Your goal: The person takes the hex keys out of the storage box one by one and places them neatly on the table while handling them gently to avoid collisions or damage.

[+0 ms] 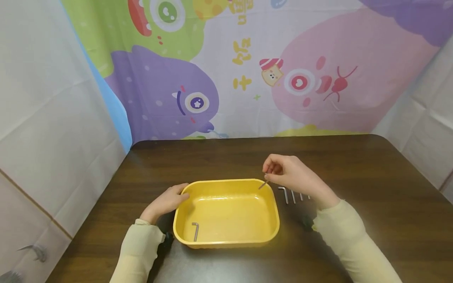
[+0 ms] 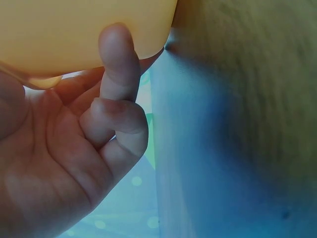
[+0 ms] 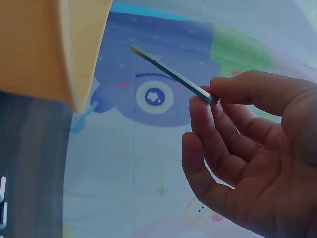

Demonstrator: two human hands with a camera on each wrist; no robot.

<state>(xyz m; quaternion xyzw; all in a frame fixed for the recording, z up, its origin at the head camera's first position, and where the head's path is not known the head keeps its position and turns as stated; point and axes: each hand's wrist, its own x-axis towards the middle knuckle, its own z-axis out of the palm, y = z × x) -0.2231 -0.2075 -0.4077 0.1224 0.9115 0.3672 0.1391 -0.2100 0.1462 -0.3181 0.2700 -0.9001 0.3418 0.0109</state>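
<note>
My right hand [image 1: 288, 171] pinches a hex key [image 3: 168, 73] between thumb and fingertips. The key's straight shaft slants down over the right rear corner of a yellow tray [image 1: 233, 222]; its short end is hidden by the fingers. At the tray's left rear corner, my left hand [image 1: 167, 201] grips the rim, thumb over the edge and fingers against the outside wall, as the left wrist view shows. Another L-shaped hex key [image 1: 196, 232] lies inside the tray, toward the front left.
Right of the tray, several hex keys [image 1: 286, 195] lie in a row on the dark wooden table [image 1: 198, 161], partly covered by the right forearm. A cartoon-printed curtain [image 1: 244, 110] hangs behind the table, and pale walls [image 1: 46, 129] flank it.
</note>
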